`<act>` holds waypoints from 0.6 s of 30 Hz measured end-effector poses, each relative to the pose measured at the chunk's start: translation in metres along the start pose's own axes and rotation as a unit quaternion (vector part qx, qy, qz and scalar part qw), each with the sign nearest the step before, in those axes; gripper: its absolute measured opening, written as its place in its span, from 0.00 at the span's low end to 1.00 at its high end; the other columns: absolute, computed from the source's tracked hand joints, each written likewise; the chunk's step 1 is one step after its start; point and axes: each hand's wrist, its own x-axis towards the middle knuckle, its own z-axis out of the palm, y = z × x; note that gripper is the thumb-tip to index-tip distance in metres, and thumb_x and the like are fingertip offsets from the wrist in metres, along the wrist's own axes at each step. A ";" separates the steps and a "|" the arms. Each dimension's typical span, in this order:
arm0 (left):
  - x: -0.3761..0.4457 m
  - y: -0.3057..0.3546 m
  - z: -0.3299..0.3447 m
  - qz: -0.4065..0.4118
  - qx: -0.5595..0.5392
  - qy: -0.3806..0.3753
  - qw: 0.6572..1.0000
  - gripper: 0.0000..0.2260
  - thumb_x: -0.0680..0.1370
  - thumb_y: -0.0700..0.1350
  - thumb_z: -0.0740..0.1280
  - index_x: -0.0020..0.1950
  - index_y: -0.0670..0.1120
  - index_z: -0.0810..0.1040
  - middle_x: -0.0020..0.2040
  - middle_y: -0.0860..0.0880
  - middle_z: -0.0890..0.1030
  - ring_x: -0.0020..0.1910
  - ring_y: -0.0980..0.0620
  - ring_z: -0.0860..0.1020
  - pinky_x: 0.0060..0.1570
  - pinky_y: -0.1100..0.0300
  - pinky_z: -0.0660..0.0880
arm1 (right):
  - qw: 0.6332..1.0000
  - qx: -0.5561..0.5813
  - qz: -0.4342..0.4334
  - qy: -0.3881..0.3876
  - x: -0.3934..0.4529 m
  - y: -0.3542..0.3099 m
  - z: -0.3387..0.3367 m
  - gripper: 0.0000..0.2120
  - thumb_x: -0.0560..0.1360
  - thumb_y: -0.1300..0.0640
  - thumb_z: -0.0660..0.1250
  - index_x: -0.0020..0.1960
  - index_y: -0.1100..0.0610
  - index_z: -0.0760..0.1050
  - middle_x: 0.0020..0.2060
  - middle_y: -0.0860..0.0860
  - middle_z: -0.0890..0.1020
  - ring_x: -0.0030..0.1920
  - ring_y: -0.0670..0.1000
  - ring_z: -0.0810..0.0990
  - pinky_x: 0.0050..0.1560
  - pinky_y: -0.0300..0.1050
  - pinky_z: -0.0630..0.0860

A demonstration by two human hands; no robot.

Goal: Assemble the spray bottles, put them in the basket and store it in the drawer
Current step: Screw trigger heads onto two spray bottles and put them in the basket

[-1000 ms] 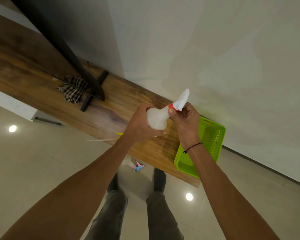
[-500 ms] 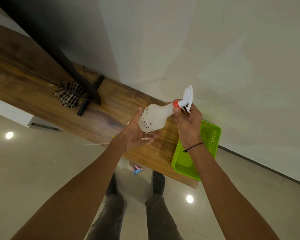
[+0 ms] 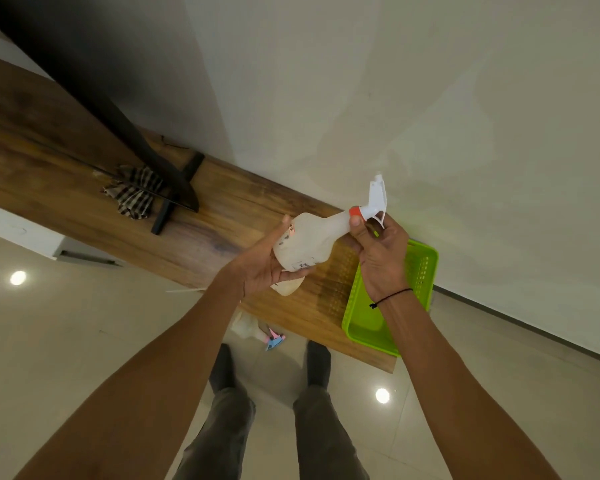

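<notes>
Bottle (image 3: 309, 242) above the bench (image 3: 84, 174): cradled in loose left hand (image 3: 262, 268), neck pinched by right hand (image 3: 378, 251); probably empty, light, smooth.

Two spray bottles (image 3: 305, 242), one basket (image 3: 420, 271)

- label (image 3: 293, 237) print on the bottle (image 3: 305, 242) is too small to read
- second bottle (image 3: 248, 327) below the shelf (image 3: 84, 188) is half hidden by the left forearm
- basket (image 3: 426, 271) is partly covered by the right hand (image 3: 383, 258)
</notes>
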 end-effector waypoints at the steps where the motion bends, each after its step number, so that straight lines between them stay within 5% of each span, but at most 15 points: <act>1: 0.001 -0.001 -0.001 0.034 -0.008 0.004 0.999 0.29 0.76 0.57 0.71 0.73 0.44 0.74 0.69 0.37 0.79 0.63 0.40 0.83 0.56 0.46 0.84 | 1.000 -0.001 0.000 0.006 0.001 -0.001 -0.001 0.15 0.78 0.66 0.72 0.63 0.71 0.77 0.50 0.55 0.86 0.55 0.56 0.84 0.56 0.58 0.84; 3: 0.000 -0.002 -0.002 0.079 -0.025 0.010 0.997 0.25 0.76 0.49 0.73 0.72 0.47 0.74 0.70 0.40 0.79 0.65 0.42 0.82 0.61 0.42 0.81 | 1.000 -0.006 0.001 0.008 0.000 -0.004 -0.003 0.16 0.78 0.66 0.72 0.63 0.72 0.77 0.49 0.54 0.86 0.55 0.55 0.85 0.56 0.58 0.84; 5: -0.003 0.000 -0.001 0.047 -0.015 -0.004 0.999 0.29 0.76 0.59 0.71 0.74 0.47 0.74 0.71 0.39 0.79 0.65 0.40 0.81 0.57 0.41 0.83 | 1.000 -0.008 0.004 0.000 -0.002 -0.006 -0.004 0.16 0.78 0.66 0.72 0.63 0.72 0.77 0.50 0.55 0.86 0.55 0.56 0.84 0.57 0.59 0.83; 7: -0.005 0.002 0.000 0.000 0.040 -0.007 0.999 0.37 0.77 0.70 0.61 0.74 0.44 0.75 0.62 0.37 0.82 0.54 0.41 0.85 0.43 0.50 0.86 | 1.000 -0.009 0.008 -0.011 -0.003 -0.007 -0.006 0.17 0.78 0.66 0.72 0.64 0.72 0.76 0.52 0.57 0.85 0.57 0.57 0.84 0.58 0.60 0.83; 10: -0.005 0.001 0.001 -0.001 0.052 -0.002 0.999 0.35 0.77 0.68 0.64 0.71 0.41 0.77 0.52 0.38 0.83 0.41 0.46 0.85 0.30 0.62 0.82 | 1.000 -0.010 0.010 -0.015 -0.004 -0.009 -0.009 0.21 0.75 0.63 0.75 0.64 0.72 0.76 0.53 0.58 0.85 0.57 0.58 0.84 0.58 0.60 0.83; 15: 0.001 -0.001 0.003 0.043 0.063 0.001 0.997 0.27 0.77 0.60 0.68 0.70 0.45 0.75 0.55 0.39 0.84 0.48 0.43 0.83 0.39 0.59 0.84 | 1.000 -0.002 0.010 0.009 -0.011 -0.007 -0.015 0.24 0.70 0.60 0.76 0.63 0.69 0.77 0.53 0.57 0.85 0.57 0.57 0.85 0.54 0.59 0.84; 18: 0.004 -0.001 0.006 0.049 0.070 -0.013 0.996 0.32 0.73 0.57 0.75 0.73 0.47 0.72 0.60 0.41 0.83 0.56 0.43 0.83 0.44 0.54 0.85 | 0.999 0.007 0.011 0.035 -0.018 -0.004 -0.020 0.25 0.70 0.60 0.75 0.64 0.69 0.75 0.53 0.53 0.86 0.58 0.57 0.85 0.53 0.59 0.85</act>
